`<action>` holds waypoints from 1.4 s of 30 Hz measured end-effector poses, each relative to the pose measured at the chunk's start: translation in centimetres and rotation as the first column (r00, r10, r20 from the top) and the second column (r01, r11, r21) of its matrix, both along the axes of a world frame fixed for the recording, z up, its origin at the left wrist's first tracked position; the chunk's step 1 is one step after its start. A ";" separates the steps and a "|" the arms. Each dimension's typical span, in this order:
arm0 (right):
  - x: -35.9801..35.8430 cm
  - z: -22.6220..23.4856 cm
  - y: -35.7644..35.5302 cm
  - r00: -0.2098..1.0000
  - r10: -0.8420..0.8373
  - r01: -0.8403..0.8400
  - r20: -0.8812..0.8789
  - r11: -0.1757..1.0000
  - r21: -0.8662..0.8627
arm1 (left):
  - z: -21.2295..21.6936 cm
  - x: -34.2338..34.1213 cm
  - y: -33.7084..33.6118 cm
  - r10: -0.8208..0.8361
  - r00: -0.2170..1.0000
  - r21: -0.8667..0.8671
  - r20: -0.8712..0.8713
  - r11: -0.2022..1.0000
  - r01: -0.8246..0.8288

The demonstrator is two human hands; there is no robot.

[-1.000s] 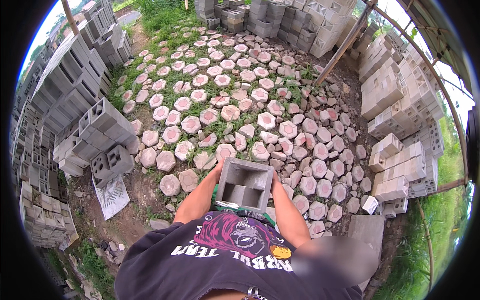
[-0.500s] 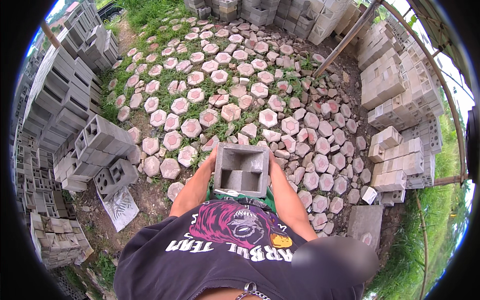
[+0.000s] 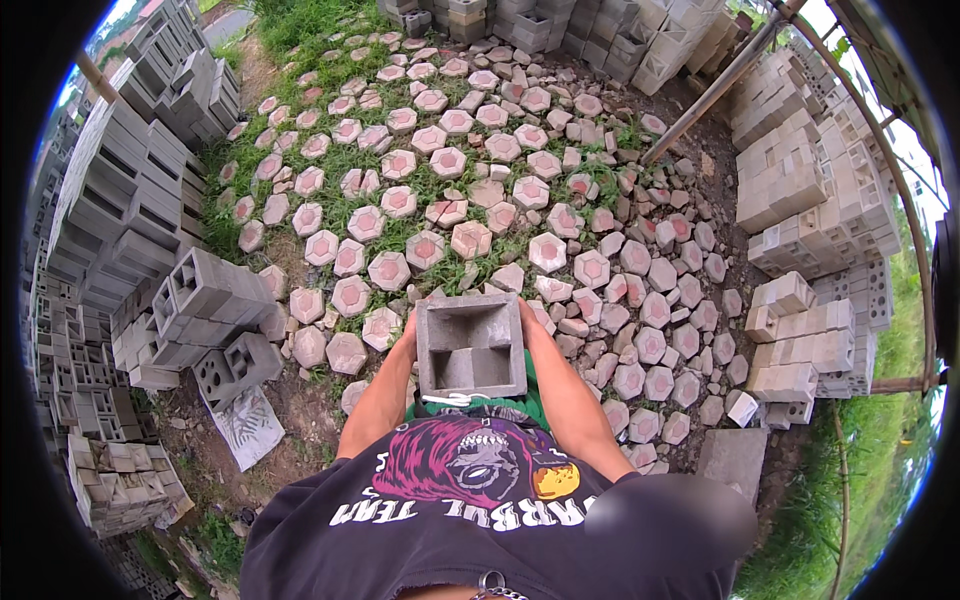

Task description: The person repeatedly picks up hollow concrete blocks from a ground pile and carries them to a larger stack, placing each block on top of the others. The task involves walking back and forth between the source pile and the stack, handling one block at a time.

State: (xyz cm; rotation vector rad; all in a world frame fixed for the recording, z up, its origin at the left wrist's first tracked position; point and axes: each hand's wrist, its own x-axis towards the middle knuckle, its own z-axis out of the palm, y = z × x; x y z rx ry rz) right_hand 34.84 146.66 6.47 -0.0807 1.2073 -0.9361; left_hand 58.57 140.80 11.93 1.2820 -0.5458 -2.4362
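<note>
A grey concrete block (image 3: 428, 345) is held in front of my waist, its hollow face turned up toward me. Two cavities show inside it, split by a wall. My left hand (image 3: 409, 332) grips its left side, and my right hand (image 3: 533, 325) presses on its right side. The fingers of both hands are partly hidden behind the block. Below its near edge, a white drawstring (image 3: 458, 399) and green shorts (image 3: 535, 405) show.
Hexagonal pavers (image 3: 470, 239) with reddish centres cover the grassy ground ahead. Concrete blocks are stacked at left (image 3: 205, 300), right (image 3: 805, 340) and far back (image 3: 530, 28). A wooden pole (image 3: 712, 90) slants at the far right. A flat slab (image 3: 732, 455) lies at the near right.
The block has shifted slightly left in view, still between both hands. The pavers and the right-hand stacks have slid a little to the right as the view turned.
</note>
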 end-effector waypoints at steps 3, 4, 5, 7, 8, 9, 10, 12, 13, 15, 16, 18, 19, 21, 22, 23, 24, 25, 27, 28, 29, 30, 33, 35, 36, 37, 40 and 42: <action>-1.6 0.3 -3.9 1.000 -0.003 0.003 0.018 1.000 -0.030 | 0.7 -1.8 -4.3 0.025 1.000 -0.044 0.005 0.999 -0.025; -2.1 0.4 -4.8 1.000 -0.006 0.007 0.030 1.000 -0.030 | 0.9 -2.4 -5.4 0.028 1.000 -0.056 0.005 0.998 -0.028; -2.5 0.4 -5.4 0.999 -0.010 0.012 0.043 0.999 -0.030 | 0.9 -2.9 -6.2 0.033 0.999 -0.061 0.010 0.998 -0.033; -4.2 0.7 -8.4 0.998 -0.013 0.015 0.058 0.999 -0.044 | 1.3 -4.5 -9.2 0.043 0.999 -0.089 0.009 0.995 -0.043; -5.3 0.8 -10.1 0.998 -0.014 0.017 0.063 0.998 -0.054 | 1.5 -5.5 -10.7 0.048 0.999 -0.102 0.006 0.994 -0.047; -6.2 0.8 -11.4 0.997 -0.012 0.016 0.070 0.998 -0.058 | 1.6 -6.4 -12.1 0.054 0.999 -0.112 0.004 0.992 -0.053; -7.0 1.0 -12.6 0.997 -0.011 0.016 0.076 0.998 -0.064 | 1.8 -7.1 -13.2 0.059 0.998 -0.119 0.007 0.991 -0.057; -8.7 1.2 -16.1 0.996 0.001 0.007 0.085 0.996 -0.091 | 2.3 -8.8 -16.2 0.071 0.997 -0.143 0.016 0.987 -0.068; -9.7 1.3 -17.4 0.996 0.006 0.003 0.087 0.995 -0.101 | 2.7 -9.7 -17.4 0.075 0.997 -0.154 0.019 0.986 -0.071; -11.9 1.5 -20.2 0.996 0.011 0.000 0.088 0.992 -0.122 | 3.4 -12.1 -19.9 0.085 0.996 -0.170 0.016 0.982 -0.081; -12.7 1.4 -21.4 0.996 0.010 0.002 0.088 0.991 -0.132 | 3.5 -13.0 -20.8 0.087 0.996 -0.177 0.017 0.981 -0.082; -14.7 1.4 -23.6 0.996 0.003 0.011 0.093 0.989 -0.151 | 3.7 -15.4 -23.1 0.081 0.997 -0.193 0.018 0.978 -0.076; -14.5 1.6 -24.9 0.994 0.022 -0.005 0.103 0.988 -0.155 | 3.7 -15.2 -23.8 0.102 0.994 -0.197 0.031 0.976 -0.093; -15.0 1.7 -26.4 0.992 0.029 -0.010 0.121 0.988 -0.156 | 3.5 -16.2 -25.5 0.110 0.993 -0.202 0.042 0.974 -0.100; -15.5 1.6 -26.9 0.992 0.018 0.001 0.125 0.989 -0.150 | 3.4 -16.9 -26.2 0.098 0.994 -0.202 0.044 0.975 -0.088; -16.6 1.4 -27.0 0.992 -0.004 0.022 0.124 0.989 -0.149 | 3.0 -18.0 -27.2 0.066 0.998 -0.205 0.022 0.977 -0.060; -17.7 1.2 -27.0 0.992 -0.026 0.044 0.123 0.988 -0.145 | 2.5 -19.1 -28.0 0.022 1.000 -0.225 -0.008 0.974 -0.023; -17.4 1.3 -27.5 0.991 -0.017 0.035 0.134 0.990 -0.136 | 1.7 -19.0 -28.8 0.011 1.000 -0.244 -0.024 0.970 -0.016; -17.7 1.2 -27.9 0.989 -0.026 0.043 0.148 0.992 -0.115 | 0.6 -19.6 -30.1 -0.040 0.999 -0.198 0.005 0.979 0.040; -18.2 1.1 -28.0 0.987 -0.043 0.059 0.154 0.993 -0.104 | 0.3 -20.1 -30.9 -0.076 0.997 -0.176 0.015 0.981 0.078; -18.6 0.9 -28.3 0.986 -0.055 0.071 0.157 0.993 -0.096 | -0.1 -20.7 -31.7 -0.099 0.995 -0.182 0.018 0.978 0.101; -19.0 0.7 -28.7 0.984 -0.066 0.082 0.164 0.993 -0.088 | -0.4 -20.9 -32.5 -0.103 0.994 -0.164 0.028 0.981 0.106; -21.8 -0.8 -29.5 0.975 -0.151 0.163 0.161 0.984 -0.065 | 2.8 -24.7 -34.4 -0.197 0.979 -0.104 0.050 0.974 0.201; -22.7 -1.4 -30.9 0.971 -0.180 0.190 0.160 0.981 -0.050 | 3.9 -25.9 -36.0 -0.235 0.972 -0.129 0.028 0.963 0.237; -23.3 -1.4 -31.9 0.964 -0.204 0.215 0.169 0.975 -0.054 | 4.3 -26.7 -37.0 -0.261 0.965 -0.157 0.023 0.952 0.261; -23.8 -1.5 -33.0 0.964 -0.211 0.223 0.164 0.973 -0.062 | 3.8 -27.3 -38.5 -0.267 0.964 -0.163 0.017 0.950 0.266; -24.9 -1.7 -36.8 0.957 -0.240 0.253 0.161 0.965 -0.063 | 1.8 -28.5 -43.5 -0.301 0.953 -0.159 -0.035 0.943 0.292; -25.5 -1.7 -39.8 0.955 -0.254 0.266 0.154 0.962 -0.066 | 0.1 -29.7 -47.6 -0.346 0.930 -0.134 -0.124 0.935 0.330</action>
